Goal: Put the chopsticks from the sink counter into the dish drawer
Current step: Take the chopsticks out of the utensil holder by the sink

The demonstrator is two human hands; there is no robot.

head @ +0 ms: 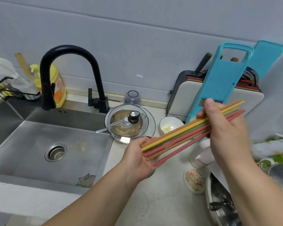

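Observation:
A bundle of several coloured chopsticks [183,133], orange, yellow, green and pink, slants through the air above the counter right of the sink. My right hand [225,128] is closed around their upper part. Their lower ends rest against the palm and fingers of my left hand [138,158], which cups them from below. The dish drawer is not in view.
A steel sink [39,144] with a black faucet [69,66] lies to the left. A glass lid on a pot [130,122], a small white bowl [170,125], a teal slicer [219,82], a knife block and cutting boards stand behind. Bottle, plate and pot lid crowd the right.

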